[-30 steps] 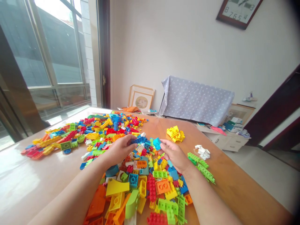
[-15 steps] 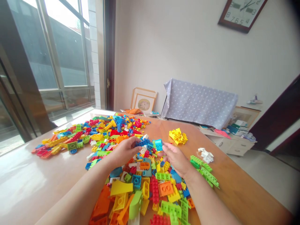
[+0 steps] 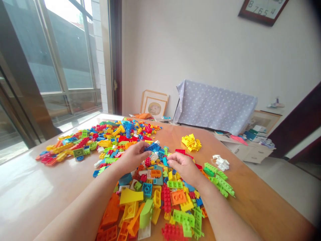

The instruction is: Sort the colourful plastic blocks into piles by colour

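Note:
My left hand is over the middle of the brick heap, thumb and fingers closed around the end of a blue toy brick. Across from it my right hand is in a pinch, with a small light-blue brick at its fingertips; fingers partly hide it. Under and between both hands lie mixed loose bricks, among them an orange brick, a long red brick and a lime-green brick.
Small groups sit right of the heap: yellow bricks, white bricks, green bricks and red bricks. More mixed bricks spread along the far left of the wooden table. A low cabinet stands beyond it.
My right hand has moved slightly left and turned, so the light-blue brick shows less of its face. Red bricks beyond that hand are now more visible. The view has shifted slightly.

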`<action>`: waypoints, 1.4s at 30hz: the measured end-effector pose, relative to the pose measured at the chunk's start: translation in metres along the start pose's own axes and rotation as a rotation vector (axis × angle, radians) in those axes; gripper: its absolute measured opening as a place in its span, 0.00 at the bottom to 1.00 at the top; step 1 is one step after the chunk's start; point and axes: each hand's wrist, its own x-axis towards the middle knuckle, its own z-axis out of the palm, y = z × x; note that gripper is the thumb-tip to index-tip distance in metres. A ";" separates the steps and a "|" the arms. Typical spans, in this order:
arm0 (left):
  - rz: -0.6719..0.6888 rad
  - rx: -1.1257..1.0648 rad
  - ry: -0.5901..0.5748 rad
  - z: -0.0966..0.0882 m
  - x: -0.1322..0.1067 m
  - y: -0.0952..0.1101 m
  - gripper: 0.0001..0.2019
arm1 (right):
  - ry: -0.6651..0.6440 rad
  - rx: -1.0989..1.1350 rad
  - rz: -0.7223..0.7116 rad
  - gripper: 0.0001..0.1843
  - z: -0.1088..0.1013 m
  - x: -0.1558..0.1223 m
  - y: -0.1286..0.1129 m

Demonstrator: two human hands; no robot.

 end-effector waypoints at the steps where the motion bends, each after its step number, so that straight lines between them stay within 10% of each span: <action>1: -0.001 -0.019 -0.030 0.001 -0.001 0.001 0.17 | -0.011 -0.003 -0.013 0.14 0.001 -0.001 -0.003; 11: 0.019 -0.144 -0.279 0.012 -0.010 0.009 0.25 | -0.131 0.205 -0.034 0.26 0.013 -0.008 -0.015; 21: -0.078 -0.039 0.071 -0.013 -0.002 -0.002 0.23 | 0.139 0.211 0.054 0.22 -0.004 0.001 -0.003; 32: 0.005 0.477 -0.152 0.001 -0.001 -0.022 0.21 | 0.299 0.243 0.102 0.18 -0.010 0.002 -0.006; 42: 0.078 0.508 -0.111 0.004 0.002 -0.018 0.15 | 0.467 0.384 0.071 0.16 -0.022 0.008 0.008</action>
